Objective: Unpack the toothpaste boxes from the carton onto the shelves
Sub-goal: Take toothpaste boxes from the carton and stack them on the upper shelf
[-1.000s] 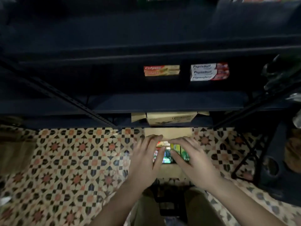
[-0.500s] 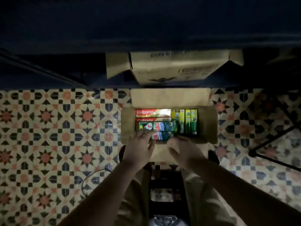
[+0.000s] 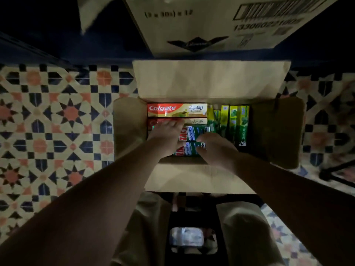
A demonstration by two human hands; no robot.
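Observation:
An open carton (image 3: 211,79) sits on the tiled floor with its flaps spread. Inside lie red and yellow Colgate boxes (image 3: 176,110) at the back left, green whitening boxes (image 3: 194,135) in front of them, and several upright green Darlie boxes (image 3: 238,125) on the right. My left hand (image 3: 165,135) reaches into the carton, fingers spread flat over the second Colgate box and the green boxes. My right hand (image 3: 215,148) rests on the right end of the green whitening boxes, fingers curled. Whether either hand grips a box is hidden.
A second, larger carton (image 3: 211,25) with a barcode stands on the dark bottom shelf right behind the open one. Patterned floor tiles (image 3: 57,121) lie to both sides. A black metal frame (image 3: 338,173) stands at the right. My knees and a black stool (image 3: 192,217) are below.
The view has dropped from the shelves down close over the carton. Both hands have pushed deeper into it, onto the green and Colgate boxes.

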